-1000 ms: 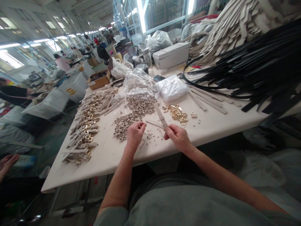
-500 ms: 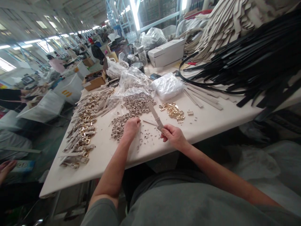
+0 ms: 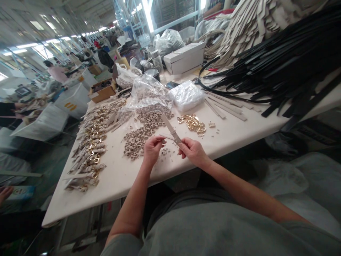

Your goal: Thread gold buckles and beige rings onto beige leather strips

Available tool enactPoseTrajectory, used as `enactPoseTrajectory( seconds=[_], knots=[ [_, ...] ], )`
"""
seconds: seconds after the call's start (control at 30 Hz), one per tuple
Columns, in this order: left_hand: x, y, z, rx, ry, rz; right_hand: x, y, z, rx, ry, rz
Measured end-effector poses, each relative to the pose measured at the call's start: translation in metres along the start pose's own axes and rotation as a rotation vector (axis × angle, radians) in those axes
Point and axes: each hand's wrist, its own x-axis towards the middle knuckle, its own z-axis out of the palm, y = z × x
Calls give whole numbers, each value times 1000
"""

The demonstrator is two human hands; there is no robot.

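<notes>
My right hand grips a beige strap between thumb and fingers, its flat end pointing up and away. A narrow loop sits around the strap, and a thinner strip juts left from it. Close by on the left, my left hand is closed in a pinch at that strip's tip; what lies between its fingers is too small to make out. Beyond it spreads a heap of beige loops. Small grey bits are scattered under the hands. Gold buckles lie in a pile behind the right hand.
Straps with gold buckles line the table's left side. Plastic bags, a white box and a cardboard box stand behind. Black straps hang over the right side. A co-worker's hand shows at far left.
My left hand has lifted off the table beside the loops and come closer to the strap, fingers pinched near the thin strip. My right hand still holds the strap. The view has shifted slightly.
</notes>
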Motion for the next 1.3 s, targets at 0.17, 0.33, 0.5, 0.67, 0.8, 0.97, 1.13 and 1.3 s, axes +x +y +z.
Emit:
enactPoseTrajectory(
  seconds=[0.17, 0.33, 0.5, 0.67, 0.8, 0.97, 1.13, 1.3],
  knots=[
    [-23, 23, 23, -368, 67, -35, -1, -8, 2, -21, -9, -19],
    [-28, 26, 29, -425, 75, -32, -6, -13, 3, -47, -62, -20],
    [-25, 18, 26, -416, 72, -38, -8, -13, 0, -72, -97, -18],
    [-27, 19, 22, -386, 11, -55, -6, -11, -1, -107, -91, -1],
    [-30, 22, 23, -384, -35, -72, -4, -8, -1, -104, -76, 23],
    [-28, 22, 27, -424, 10, -69, -4, -5, -2, -105, -105, 30],
    [-24, 20, 22, -401, -57, -92, 0, -9, -10, -159, -195, 50],
    [-18, 18, 15, -310, -166, -115, 4, -11, -20, -271, -278, 5]
  ],
)
